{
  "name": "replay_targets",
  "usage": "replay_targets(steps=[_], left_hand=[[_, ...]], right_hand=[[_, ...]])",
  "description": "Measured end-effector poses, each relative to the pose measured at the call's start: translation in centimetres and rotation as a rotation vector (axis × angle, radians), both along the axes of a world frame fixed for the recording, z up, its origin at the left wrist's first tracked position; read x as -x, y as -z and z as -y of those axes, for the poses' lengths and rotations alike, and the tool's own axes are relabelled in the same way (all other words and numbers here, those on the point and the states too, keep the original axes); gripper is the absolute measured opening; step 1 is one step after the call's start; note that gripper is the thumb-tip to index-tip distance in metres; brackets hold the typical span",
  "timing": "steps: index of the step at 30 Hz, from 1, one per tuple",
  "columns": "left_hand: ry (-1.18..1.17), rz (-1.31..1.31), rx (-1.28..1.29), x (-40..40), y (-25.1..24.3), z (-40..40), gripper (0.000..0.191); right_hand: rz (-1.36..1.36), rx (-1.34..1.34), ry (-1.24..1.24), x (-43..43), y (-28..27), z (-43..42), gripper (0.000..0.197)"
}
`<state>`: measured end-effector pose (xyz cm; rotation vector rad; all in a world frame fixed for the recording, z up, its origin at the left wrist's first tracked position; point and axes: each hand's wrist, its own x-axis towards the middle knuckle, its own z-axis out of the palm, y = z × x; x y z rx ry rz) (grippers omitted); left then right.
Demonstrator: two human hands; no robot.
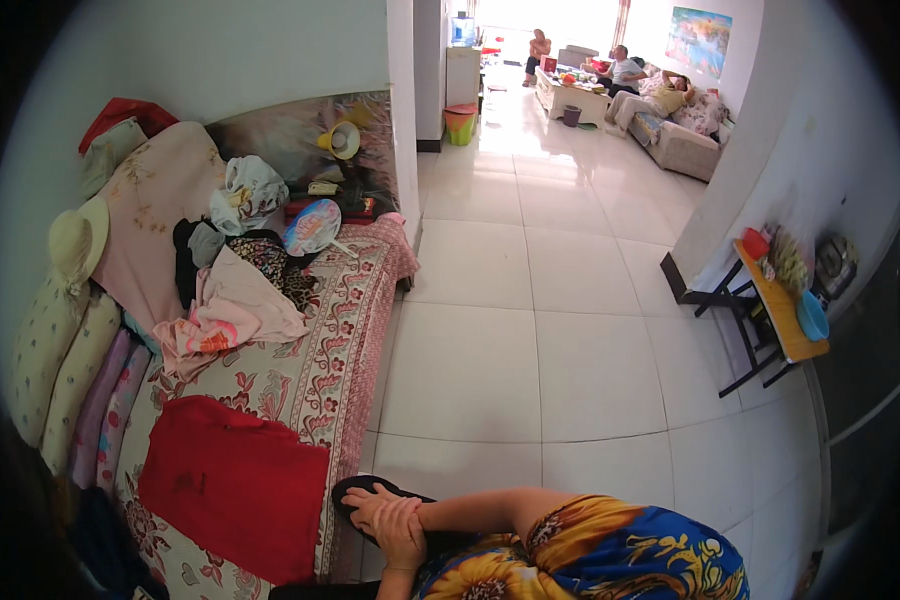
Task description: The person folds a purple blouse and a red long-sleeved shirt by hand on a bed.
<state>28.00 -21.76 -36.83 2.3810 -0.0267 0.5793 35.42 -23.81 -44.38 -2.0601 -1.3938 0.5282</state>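
My right hand [365,505] rests palm down, fingers a little spread, on what looks like my black-clad knee [346,486]. Across my right wrist lies my left hand [399,531], its fingers wrapped around it. Just to the left of the knee, a red garment [232,480] is laid flat on the bed [322,375] with its patterned red and white cover. Beyond it lies a crumpled pink cloth [247,304], with dark and leopard-print clothing [270,259] behind. My blue and yellow flowered sleeve [630,547] fills the bottom right.
Rolled bedding [52,352] and a straw hat [75,232] line the wall. A hand fan [313,227] and megaphone [341,140] are near the headboard. A small wooden table [780,307] holds a blue basin [813,315]. Far off, several people sit around a sofa [679,142].
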Motion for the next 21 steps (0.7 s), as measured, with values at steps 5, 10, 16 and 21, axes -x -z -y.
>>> replay_targets(steps=[5, 10, 16, 21], left_hand=[[-0.036, 0.008, 0.024, 0.9, 1.3, 0.2, 0.024], [0.002, -0.024, 0.024, 0.5, 1.0, 0.2, 0.030], [-0.029, 0.037, 0.036, 1.7, 2.3, -0.1, 0.025], [-0.040, 0.057, 0.046, 1.8, 2.2, -0.2, 0.027]], right_hand=[[0.027, 0.088, -0.076, 0.2, -1.2, -0.1, 0.024], [0.110, 0.070, -0.015, 0.9, -1.4, 0.8, 0.024], [0.066, 0.247, -0.120, 0.5, -5.6, 0.3, 0.025], [0.111, 0.251, -0.135, 0.6, -4.5, -0.2, 0.024]])
